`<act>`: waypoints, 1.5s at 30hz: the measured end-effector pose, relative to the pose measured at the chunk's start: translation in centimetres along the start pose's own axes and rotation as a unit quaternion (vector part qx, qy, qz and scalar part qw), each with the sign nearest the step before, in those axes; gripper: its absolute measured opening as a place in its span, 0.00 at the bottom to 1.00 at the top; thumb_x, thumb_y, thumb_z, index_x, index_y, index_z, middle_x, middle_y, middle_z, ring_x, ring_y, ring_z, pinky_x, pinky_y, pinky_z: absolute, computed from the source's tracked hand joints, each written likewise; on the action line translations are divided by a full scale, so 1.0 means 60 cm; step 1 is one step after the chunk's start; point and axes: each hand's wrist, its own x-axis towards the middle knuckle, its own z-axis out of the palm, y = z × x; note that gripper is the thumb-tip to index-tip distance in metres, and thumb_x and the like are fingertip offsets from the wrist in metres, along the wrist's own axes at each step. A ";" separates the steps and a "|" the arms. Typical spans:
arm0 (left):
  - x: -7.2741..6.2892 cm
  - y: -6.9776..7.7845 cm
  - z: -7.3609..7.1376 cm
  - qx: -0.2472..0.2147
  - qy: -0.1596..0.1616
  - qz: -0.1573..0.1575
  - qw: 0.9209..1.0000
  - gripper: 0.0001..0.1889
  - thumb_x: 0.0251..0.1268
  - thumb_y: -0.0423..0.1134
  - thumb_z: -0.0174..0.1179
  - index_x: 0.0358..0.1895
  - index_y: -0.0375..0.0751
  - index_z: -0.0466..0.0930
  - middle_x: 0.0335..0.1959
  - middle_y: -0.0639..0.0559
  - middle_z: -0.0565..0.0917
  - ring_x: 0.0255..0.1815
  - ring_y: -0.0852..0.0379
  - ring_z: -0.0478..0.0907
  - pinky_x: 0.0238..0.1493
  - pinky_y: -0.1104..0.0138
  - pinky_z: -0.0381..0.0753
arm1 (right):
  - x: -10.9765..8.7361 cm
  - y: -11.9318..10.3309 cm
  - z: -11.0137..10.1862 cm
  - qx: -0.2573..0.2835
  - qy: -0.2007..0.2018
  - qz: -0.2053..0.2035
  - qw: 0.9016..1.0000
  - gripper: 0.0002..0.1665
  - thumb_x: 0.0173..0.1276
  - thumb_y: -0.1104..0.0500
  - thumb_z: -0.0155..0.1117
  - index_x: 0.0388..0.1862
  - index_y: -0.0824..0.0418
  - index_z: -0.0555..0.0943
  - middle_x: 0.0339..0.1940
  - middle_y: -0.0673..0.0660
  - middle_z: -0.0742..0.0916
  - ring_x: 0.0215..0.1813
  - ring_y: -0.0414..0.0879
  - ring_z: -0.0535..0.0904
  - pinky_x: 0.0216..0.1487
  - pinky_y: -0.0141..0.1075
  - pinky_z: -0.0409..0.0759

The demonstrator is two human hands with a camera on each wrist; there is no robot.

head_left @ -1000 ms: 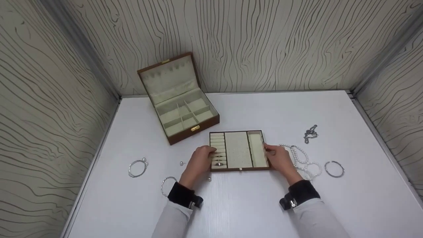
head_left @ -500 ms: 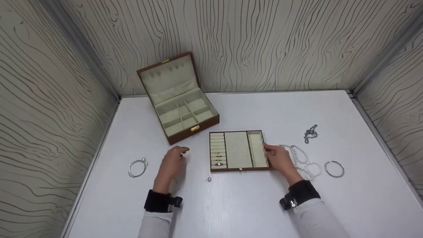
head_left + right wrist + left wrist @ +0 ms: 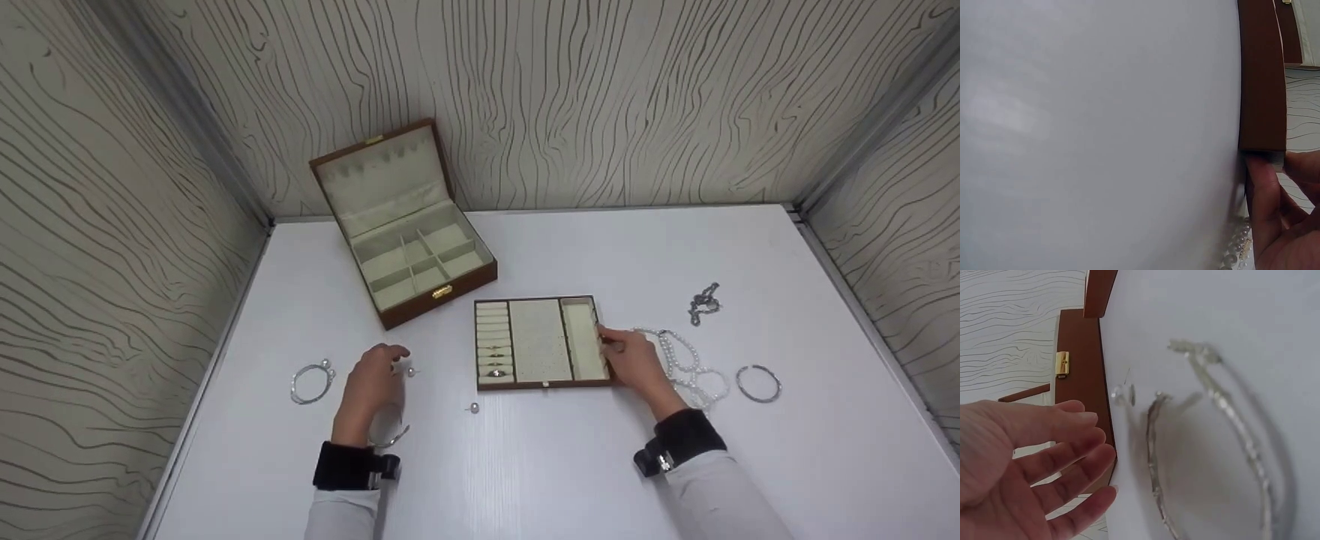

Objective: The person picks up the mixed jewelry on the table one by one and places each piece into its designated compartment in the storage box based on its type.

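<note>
On the white table (image 3: 570, 465), the brown box (image 3: 409, 311) stands towards the back left, lid up! Near its front corner lies the flat tray (image 3: 537, 337), mid-table, and the right hand (image 3: 637, 364) pinches its right edge. The left hand (image 3: 371, 382), fingers loosely bent, holds nothing! White pearl strands (image 3: 681, 351) beside the right wrist, a silver bangle (image 3: 388, 444) by the left, one pearl stud (image 3: 412, 372) just off the left fingertips!

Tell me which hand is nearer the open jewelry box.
Left. The left hand is just in front of the jewelry box, apart from its near corner; the right hand grips the right end of the tray, farther off.
</note>
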 end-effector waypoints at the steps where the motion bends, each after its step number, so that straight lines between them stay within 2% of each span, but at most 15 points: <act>1: -0.001 0.001 0.003 0.000 -0.003 -0.001 1.000 0.22 0.56 0.20 0.59 0.54 0.40 0.83 0.47 0.43 0.82 0.46 0.45 0.81 0.46 0.51 0.80 | 0.000 0.000 0.000 -0.001 0.001 0.000 1.000 0.24 0.69 0.67 0.57 0.65 0.66 0.75 0.57 0.71 0.81 0.37 0.51 0.79 0.34 0.37 0.76; 4: -0.002 0.006 0.009 0.000 -0.011 -0.004 1.000 0.21 0.58 0.22 0.58 0.55 0.40 0.82 0.47 0.42 0.82 0.47 0.44 0.80 0.46 0.50 0.80 | 0.001 0.000 0.000 0.001 0.003 -0.003 1.000 0.24 0.69 0.67 0.58 0.64 0.66 0.75 0.56 0.71 0.81 0.35 0.51 0.79 0.33 0.38 0.76; 10: -0.003 0.014 0.022 0.022 -0.030 -0.011 0.999 0.20 0.64 0.28 0.57 0.60 0.40 0.78 0.47 0.44 0.79 0.49 0.43 0.79 0.49 0.50 0.79 | 0.001 0.001 0.001 -0.003 0.000 -0.004 1.000 0.24 0.69 0.66 0.57 0.65 0.65 0.75 0.58 0.70 0.81 0.43 0.54 0.80 0.40 0.42 0.78; 15: -0.004 0.018 0.029 0.044 -0.027 -0.021 0.998 0.19 0.66 0.29 0.57 0.59 0.42 0.78 0.46 0.46 0.78 0.49 0.45 0.79 0.49 0.53 0.79 | 0.000 0.001 0.003 -0.005 0.001 -0.005 1.000 0.24 0.70 0.66 0.58 0.65 0.65 0.75 0.57 0.70 0.81 0.45 0.55 0.80 0.43 0.45 0.79; 21: -0.004 0.021 0.033 0.045 -0.017 -0.023 0.999 0.16 0.67 0.27 0.55 0.55 0.42 0.80 0.42 0.49 0.78 0.47 0.48 0.79 0.48 0.57 0.79 | 0.001 0.000 0.001 -0.011 -0.001 -0.002 1.000 0.24 0.71 0.66 0.57 0.65 0.64 0.75 0.59 0.70 0.80 0.48 0.56 0.78 0.45 0.45 0.77; 28: -0.009 0.028 0.035 0.048 0.004 -0.017 0.999 0.14 0.70 0.29 0.52 0.53 0.40 0.81 0.41 0.50 0.78 0.44 0.50 0.79 0.46 0.59 0.79 | 0.002 0.000 -0.001 -0.006 0.003 -0.009 1.000 0.24 0.70 0.66 0.57 0.65 0.67 0.75 0.55 0.70 0.82 0.39 0.53 0.81 0.36 0.39 0.77; 32: -0.009 0.030 0.037 0.045 0.016 -0.024 0.999 0.12 0.70 0.29 0.54 0.51 0.40 0.82 0.42 0.49 0.78 0.44 0.50 0.79 0.46 0.59 0.79 | 0.002 0.000 -0.002 -0.004 0.002 -0.006 1.000 0.24 0.69 0.67 0.57 0.65 0.67 0.75 0.55 0.70 0.82 0.37 0.51 0.80 0.34 0.37 0.76; 36: -0.008 0.029 0.039 0.035 0.020 -0.032 0.999 0.09 0.70 0.29 0.54 0.46 0.40 0.83 0.42 0.49 0.79 0.42 0.50 0.78 0.44 0.60 0.79 | 0.002 0.000 -0.002 0.003 -0.003 0.002 1.000 0.25 0.70 0.67 0.56 0.65 0.67 0.74 0.56 0.71 0.82 0.33 0.48 0.79 0.31 0.37 0.75; 40: -0.010 0.027 0.040 0.032 0.024 -0.024 0.999 0.07 0.69 0.28 0.54 0.41 0.39 0.83 0.40 0.47 0.79 0.40 0.50 0.78 0.41 0.60 0.78 | 0.003 -0.001 -0.001 0.005 -0.002 0.009 1.000 0.25 0.69 0.67 0.57 0.65 0.66 0.74 0.56 0.70 0.82 0.29 0.47 0.77 0.29 0.36 0.74; 45: -0.014 0.024 0.040 0.029 0.031 -0.017 0.999 0.08 0.71 0.27 0.51 0.40 0.38 0.81 0.40 0.46 0.78 0.41 0.49 0.77 0.42 0.59 0.78 | 0.003 -0.001 -0.001 -0.001 -0.001 0.008 1.000 0.24 0.70 0.67 0.57 0.65 0.66 0.75 0.58 0.70 0.81 0.34 0.50 0.78 0.32 0.37 0.75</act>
